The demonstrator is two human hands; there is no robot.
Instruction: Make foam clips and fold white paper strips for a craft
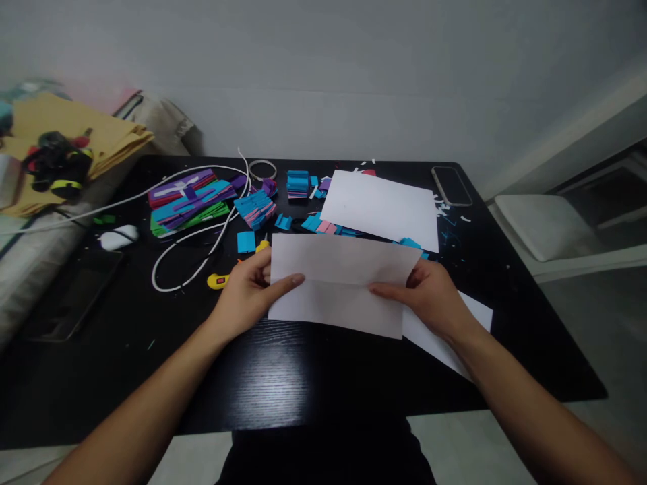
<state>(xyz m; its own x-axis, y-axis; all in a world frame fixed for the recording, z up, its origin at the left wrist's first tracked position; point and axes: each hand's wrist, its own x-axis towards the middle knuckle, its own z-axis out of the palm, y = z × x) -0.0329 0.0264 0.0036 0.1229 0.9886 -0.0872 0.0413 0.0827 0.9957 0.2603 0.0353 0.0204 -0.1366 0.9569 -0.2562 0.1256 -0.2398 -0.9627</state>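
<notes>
While both hands grip it by its short ends, the paper [338, 261] hangs above the near part of the black table [267, 397], its long axis running left to right and dipping slightly toward the right. The left hand [250, 289] and right hand [435, 296] are about equally near its middle, thumbs in front with a gap between their tips. A faint line, probably a crease, crosses lengthwise between those tips. Each hand looks clamped on the paper, though the fingers behind it are mostly hidden, so their exact placement is uncertain.
</notes>
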